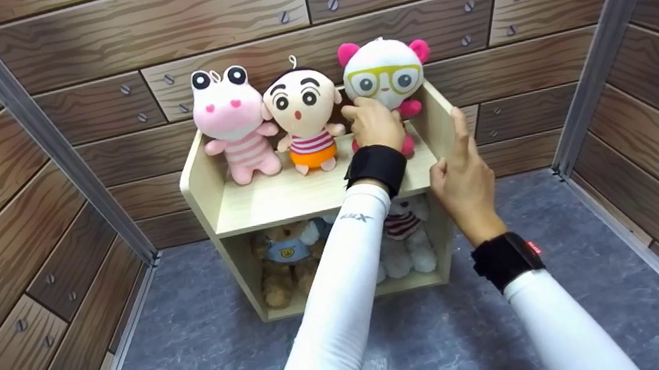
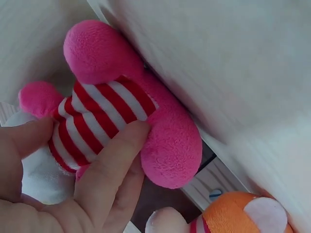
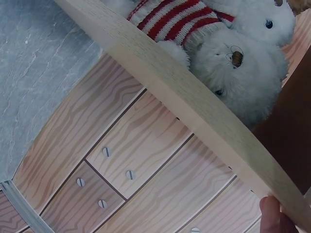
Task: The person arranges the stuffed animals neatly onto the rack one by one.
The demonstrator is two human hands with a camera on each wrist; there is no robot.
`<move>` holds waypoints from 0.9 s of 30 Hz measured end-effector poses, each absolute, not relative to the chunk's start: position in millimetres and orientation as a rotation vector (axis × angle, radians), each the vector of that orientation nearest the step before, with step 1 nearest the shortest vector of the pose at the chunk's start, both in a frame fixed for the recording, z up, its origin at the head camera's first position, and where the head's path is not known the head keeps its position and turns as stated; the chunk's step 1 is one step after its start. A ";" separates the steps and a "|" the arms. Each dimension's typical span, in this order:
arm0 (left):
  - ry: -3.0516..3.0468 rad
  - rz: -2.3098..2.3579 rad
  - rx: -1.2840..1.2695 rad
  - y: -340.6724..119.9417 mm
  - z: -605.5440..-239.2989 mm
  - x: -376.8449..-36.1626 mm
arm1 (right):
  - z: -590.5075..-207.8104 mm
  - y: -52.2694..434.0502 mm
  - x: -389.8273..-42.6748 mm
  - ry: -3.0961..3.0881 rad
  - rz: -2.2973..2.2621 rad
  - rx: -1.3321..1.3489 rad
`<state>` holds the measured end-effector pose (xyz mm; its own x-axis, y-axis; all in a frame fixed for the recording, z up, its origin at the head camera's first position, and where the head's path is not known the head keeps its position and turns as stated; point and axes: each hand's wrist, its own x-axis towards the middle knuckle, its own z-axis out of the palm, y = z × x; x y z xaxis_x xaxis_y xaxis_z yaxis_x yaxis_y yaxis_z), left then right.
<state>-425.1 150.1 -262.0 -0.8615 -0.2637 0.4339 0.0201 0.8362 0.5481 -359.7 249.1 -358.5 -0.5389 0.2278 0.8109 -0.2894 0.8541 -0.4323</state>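
1. Shelf unit [image 1: 230, 208]: a low, light-wood cabinet that stands on the grey floor [image 1: 200, 345] against a wood-panel wall [image 1: 113, 31]. It has a top deck with raised side walls and one open compartment below.
2. Top deck, left to right: pink frog plush [image 1: 235, 127], boy doll [image 1: 305, 121] in a striped top and orange shorts, white panda plush [image 1: 382, 76] with pink ears and green glasses. All three sit upright against the wall.
3. Left hand [image 1: 373, 124]: it reaches over the deck to the panda plush. In the left wrist view the fingers [image 2: 109, 170] and thumb close around the red-and-white striped body of the plush, between its pink limbs; the grip is narrow and holds the toy.
4. Right hand [image 1: 463, 182]: it rests on the right side wall of the shelf unit. The fingers are extended upward along the panel; one fingertip [image 3: 272, 216] touches the panel edge in the right wrist view.
5. Lower compartment: brown bear [image 1: 282, 260] on the left, white bear [image 3: 243, 63] in a striped sweater on the right.
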 end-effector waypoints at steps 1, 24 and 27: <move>-2.511 -0.770 0.177 149.3 -262.4 -425.7 | -359.1 248.8 -359.6 -2.041 0.657 0.041; -2.510 -0.901 0.137 146.7 -264.6 -437.0 | -358.6 248.0 -357.7 -2.040 0.660 0.014; -2.520 -0.883 0.145 146.1 -263.5 -436.3 | -358.0 247.9 -357.5 -2.040 0.659 0.018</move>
